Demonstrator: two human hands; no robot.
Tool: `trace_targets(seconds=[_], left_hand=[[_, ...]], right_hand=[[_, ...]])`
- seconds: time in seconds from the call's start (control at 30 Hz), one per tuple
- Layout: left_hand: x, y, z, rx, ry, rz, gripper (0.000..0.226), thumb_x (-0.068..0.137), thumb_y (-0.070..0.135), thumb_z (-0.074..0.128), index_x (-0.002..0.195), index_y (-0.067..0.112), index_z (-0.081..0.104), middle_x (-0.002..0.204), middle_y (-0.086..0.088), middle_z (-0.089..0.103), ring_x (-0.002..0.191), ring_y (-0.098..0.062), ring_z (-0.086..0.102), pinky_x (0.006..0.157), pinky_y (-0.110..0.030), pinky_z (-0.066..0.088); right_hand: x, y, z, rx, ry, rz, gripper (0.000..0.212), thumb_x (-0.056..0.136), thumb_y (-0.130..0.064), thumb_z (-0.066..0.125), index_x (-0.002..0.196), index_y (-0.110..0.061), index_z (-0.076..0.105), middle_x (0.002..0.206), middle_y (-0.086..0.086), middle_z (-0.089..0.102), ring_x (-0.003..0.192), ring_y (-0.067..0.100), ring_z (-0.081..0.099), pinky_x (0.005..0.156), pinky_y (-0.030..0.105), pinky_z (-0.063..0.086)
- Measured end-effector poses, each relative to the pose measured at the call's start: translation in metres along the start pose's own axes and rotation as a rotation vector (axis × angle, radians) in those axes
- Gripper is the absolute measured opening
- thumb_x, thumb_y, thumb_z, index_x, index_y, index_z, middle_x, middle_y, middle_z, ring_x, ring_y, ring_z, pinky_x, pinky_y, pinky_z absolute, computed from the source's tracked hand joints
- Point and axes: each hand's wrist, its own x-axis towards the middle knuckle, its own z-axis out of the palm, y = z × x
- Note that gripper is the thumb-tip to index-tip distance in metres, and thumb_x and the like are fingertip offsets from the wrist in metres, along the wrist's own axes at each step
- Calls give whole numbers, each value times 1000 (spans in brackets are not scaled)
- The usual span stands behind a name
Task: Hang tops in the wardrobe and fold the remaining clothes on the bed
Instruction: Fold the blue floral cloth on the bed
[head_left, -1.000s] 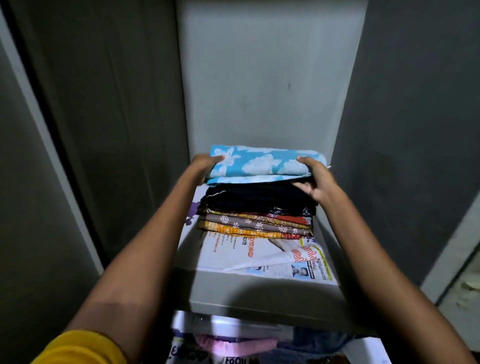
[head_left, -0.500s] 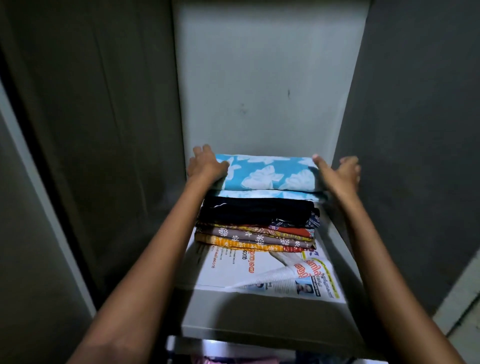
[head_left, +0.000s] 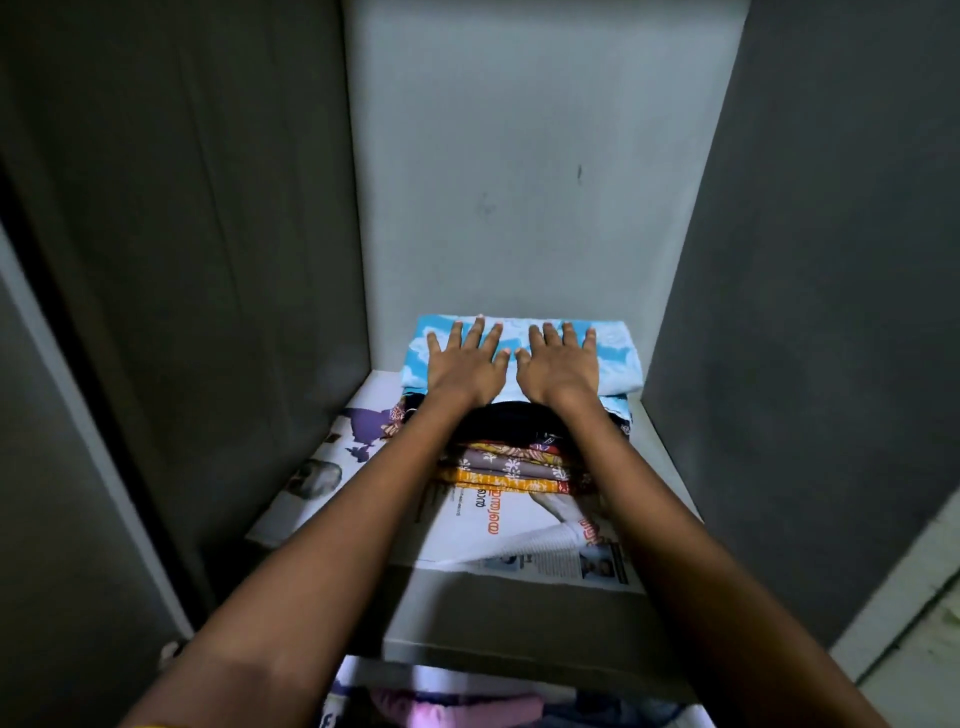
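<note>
Fingers (head_left: 477, 332) of the left hand (head_left: 465, 364) and of the right hand (head_left: 561, 361) lie straight and spread, palms flat, side by side on the folded blue cloth with white print (head_left: 615, 358), soft cotton-like, rectangular. That cloth tops a stack of folded clothes (head_left: 506, 465): black, then orange, brown and yellow printed layers, set toward the shelf's back edge. Stack rests on newspaper (head_left: 524, 535) lining the grey wardrobe shelf (head_left: 498, 618); pink fabric (head_left: 457, 706) below its front edge.

1. Blue-and-white folded cloth (head_left: 618, 358) under the hands: soft, matt printed cotton.
2. Stacked clothes (head_left: 509, 462) below it: matt patterned fabric.
3. Newspaper (head_left: 524, 530) nearer than the hands: thin, creased paper.
4. Shelf (head_left: 498, 618): smooth, matt grey.
</note>
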Motion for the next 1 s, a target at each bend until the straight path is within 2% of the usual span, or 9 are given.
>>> trace_targets(seconds=[0.33,0.47,0.6,0.7,0.77,0.83,0.9,1.0], left_hand=[[-7,0,-2,29,34,21,53,102,43,10,151,25,3,159,1,-3,146,-22,-6,114,-53,-6],[-30,4,-11,12,70,20,54,102,41,16,151,20,9,159,-3,4,146,-24,0,116,-48,-2],[-73,9,-25,30,18,23,57,101,40,28,150,14,15,158,-9,8,146,-28,5,116,-46,4],[-114,14,-34,77,3,45,59,98,39,39,148,11,23,156,-13,18,143,-28,15,115,-44,11],[-148,21,-35,84,-4,43,60,96,39,43,147,11,26,154,-12,22,142,-26,19,115,-41,14],[-185,30,-34,68,2,31,61,95,38,47,145,9,29,153,-14,26,141,-27,24,114,-39,18],[-224,43,-32,37,22,22,57,93,36,50,140,7,36,147,-17,35,135,-30,33,109,-37,26],[-286,67,-29,-20,-14,-9,55,92,34,53,137,5,39,143,-19,40,129,-33,41,103,-38,33]], right_hand=[[-12,2,0,-1,29,-36,59,101,-44,11,151,-13,6,159,6,6,147,25,0,116,47,-6],[-31,6,-6,28,43,-102,59,102,-43,12,151,-12,5,159,7,4,147,24,-1,116,45,-5],[-63,18,-17,89,-11,-197,58,102,-39,23,151,-11,8,159,8,4,146,24,2,117,43,-1],[-96,27,-25,160,-53,-248,58,101,-36,33,149,-8,19,158,11,11,146,26,9,116,43,9],[-126,31,-27,236,-44,-288,50,99,-34,40,140,-6,37,150,15,32,139,28,26,111,44,23],[-161,37,-23,275,-49,-328,44,96,-32,46,130,-5,46,140,16,45,130,30,40,105,43,33],[-200,45,-15,270,-96,-389,49,94,-33,49,135,-7,44,141,17,45,128,31,43,104,40,37],[-256,60,-5,240,-164,-454,57,94,-33,51,141,-5,36,146,16,39,132,30,39,107,39,34]])
